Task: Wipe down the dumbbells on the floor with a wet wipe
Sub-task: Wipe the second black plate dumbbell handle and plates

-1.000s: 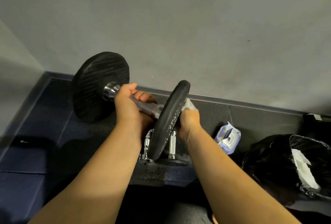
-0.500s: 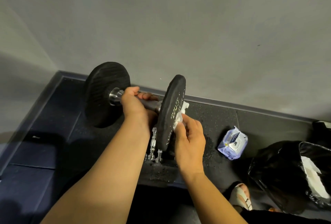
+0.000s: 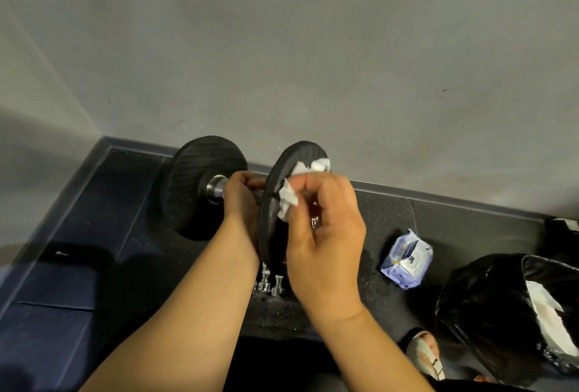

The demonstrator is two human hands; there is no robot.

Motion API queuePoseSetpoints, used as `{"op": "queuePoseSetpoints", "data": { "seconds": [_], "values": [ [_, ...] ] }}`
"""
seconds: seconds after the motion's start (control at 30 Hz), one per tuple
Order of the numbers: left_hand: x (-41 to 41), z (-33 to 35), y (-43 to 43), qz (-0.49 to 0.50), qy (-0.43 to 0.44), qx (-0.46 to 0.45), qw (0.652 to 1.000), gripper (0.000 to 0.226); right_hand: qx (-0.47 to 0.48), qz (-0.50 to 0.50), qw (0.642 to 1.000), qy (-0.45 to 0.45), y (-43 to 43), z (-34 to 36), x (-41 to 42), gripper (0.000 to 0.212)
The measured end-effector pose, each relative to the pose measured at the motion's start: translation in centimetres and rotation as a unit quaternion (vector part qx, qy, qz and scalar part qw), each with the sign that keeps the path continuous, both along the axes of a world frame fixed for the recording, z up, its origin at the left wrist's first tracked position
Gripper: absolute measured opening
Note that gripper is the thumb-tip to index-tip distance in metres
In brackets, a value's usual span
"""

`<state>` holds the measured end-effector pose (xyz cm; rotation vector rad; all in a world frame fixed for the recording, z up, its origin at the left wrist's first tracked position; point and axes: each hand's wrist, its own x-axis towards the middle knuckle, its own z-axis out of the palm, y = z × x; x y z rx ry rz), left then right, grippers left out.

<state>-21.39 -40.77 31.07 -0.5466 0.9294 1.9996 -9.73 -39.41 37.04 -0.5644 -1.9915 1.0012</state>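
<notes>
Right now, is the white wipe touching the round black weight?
Touching. The head view shows the right hand pressing the crumpled wipe against the near weight plate, with no gap between them, while the left hand grips the bar.

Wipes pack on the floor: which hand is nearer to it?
Right. The right hand is beside the pack, pressing a wet wipe on the dumbbell's near plate. The left hand grips the handle on the plate's far side.
</notes>
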Motion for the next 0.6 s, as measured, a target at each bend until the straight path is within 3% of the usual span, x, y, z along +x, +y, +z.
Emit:
{"op": "queuePoseSetpoints", "data": {
  "seconds": [0.07, 0.13, 0.23, 0.3, 0.47, 0.6],
  "values": [
    [0.3, -0.8, 0.0, -0.028, 0.007, 0.035, 0.999, 0.026, 0.059, 0.011, 0.998, -0.01, 1.7, 0.1, -1.1, 0.014],
    [0.3, -0.9, 0.2, -0.029, 0.019, -0.005, 0.999, 0.003, 0.089, 0.016, 0.996, -0.023, 3.3, -0.4, -1.9, 0.014],
    [0.2, 0.4, 0.3, -0.011, 0.097, -0.087, 0.991, 0.027, 0.09, -0.026, 0.994, -0.054, 5.7, -1.8, -2.1, 0.013],
    [-0.1, 1.1, 0.4, -0.002, 0.1, -0.12, 0.988, 0.035, 0.068, -0.053, 0.994, -0.071, 7.0, -3.2, -1.7, 0.014],
    [-0.8, 1.4, 0.6, 0.014, -0.004, -0.101, 0.995, 0.039, -0.032, -0.063, 0.988, -0.14, 5.3, -7.0, 1.4, 0.022],
    [-1.1, 0.6, 0.0, -0.004, -0.012, -0.11, 0.994, 0.031, -0.089, -0.041, 0.989, -0.111, 1.9, -7.3, 3.3, 0.023]
  ]
}}
